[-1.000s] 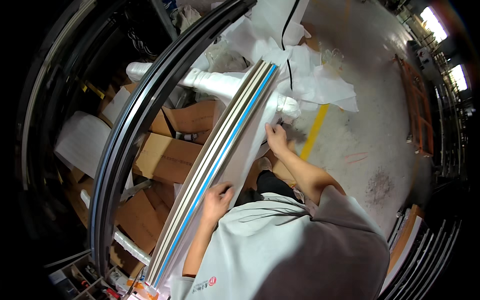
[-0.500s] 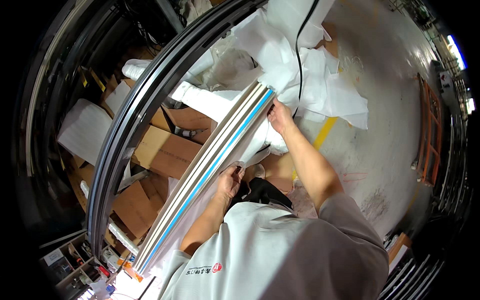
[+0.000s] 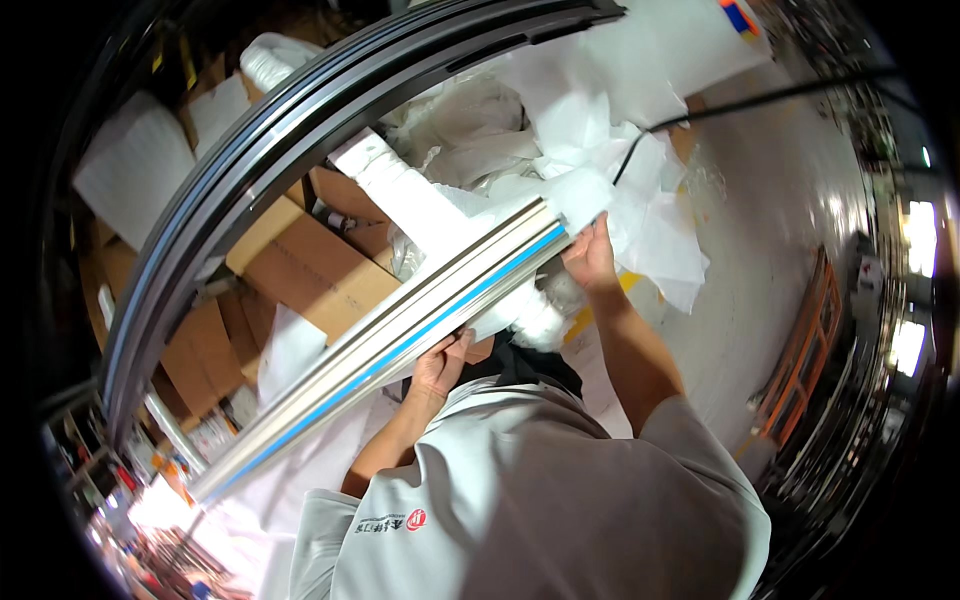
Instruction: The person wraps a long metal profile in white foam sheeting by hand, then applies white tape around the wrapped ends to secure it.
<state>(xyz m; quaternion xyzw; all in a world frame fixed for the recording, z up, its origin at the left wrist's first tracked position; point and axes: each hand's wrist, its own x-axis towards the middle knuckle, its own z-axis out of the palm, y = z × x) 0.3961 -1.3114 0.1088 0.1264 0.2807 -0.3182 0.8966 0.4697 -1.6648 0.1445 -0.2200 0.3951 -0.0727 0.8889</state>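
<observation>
A long pale metal profile (image 3: 440, 300), grooved along its length and marked with a blue stripe, slants from lower left to upper right in front of me. My right hand (image 3: 592, 262) grips its near edge close to the upper right end. Farther down the same edge, my left hand (image 3: 437, 368) has its fingers curled round the underside, which hides the fingertips. Beneath the profile, a white-wrapped support bar (image 3: 400, 195) sticks out on the far side. White foam sheeting (image 3: 640, 200) lies just beyond the right end.
Dark long profiles (image 3: 250, 150) run across the far left side. Cardboard boxes (image 3: 310, 265) and crumpled clear plastic (image 3: 455, 125) lie below. A black cable (image 3: 760, 100) crosses at upper right. An orange rack (image 3: 800, 350) stands on the grey floor to the right.
My view has turned, and the profile now slants less steeply across the picture. Both hands keep hold of its near edge. The black cable now runs off toward the right.
</observation>
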